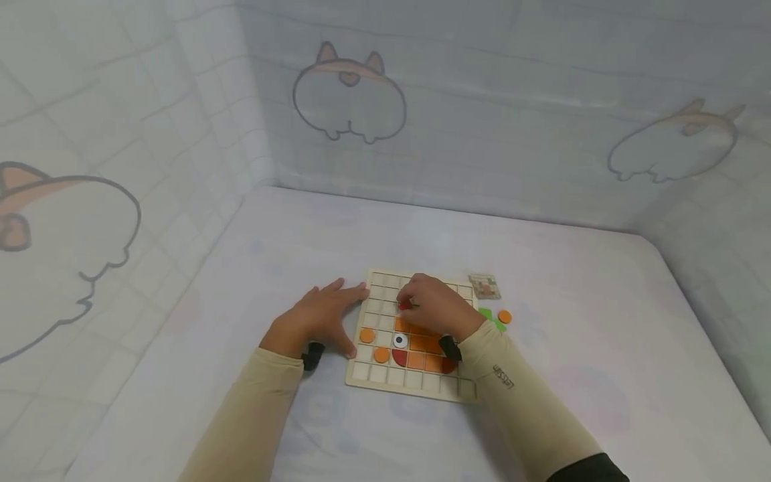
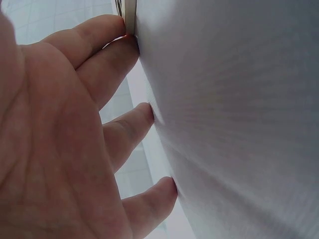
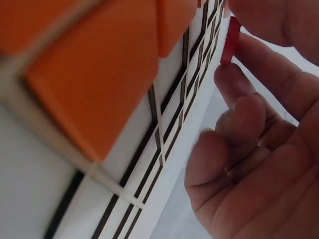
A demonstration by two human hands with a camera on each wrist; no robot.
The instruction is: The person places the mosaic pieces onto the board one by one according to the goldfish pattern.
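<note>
A pale wooden grid board (image 1: 378,386) lies on the table, with several orange tiles (image 1: 415,361) in its squares. A white disc with a black dot (image 1: 400,341) and a red quarter-round tile (image 1: 400,357) are set beside them. Over the board's upper middle, my right hand (image 1: 438,302) pinches a small red tile (image 3: 230,41) between thumb and finger, its other fingers curled. My left hand (image 1: 322,316) is spread at the left edge of the board. In the left wrist view, fingertips (image 2: 130,47) touch the board's edge while others rest on the table.
Right of the board lie green pieces (image 1: 500,325) and an orange disc (image 1: 504,316). A small patterned card (image 1: 484,286) sits by the upper right corner. Pale printed fabric walls (image 1: 458,154) enclose the table's back and sides.
</note>
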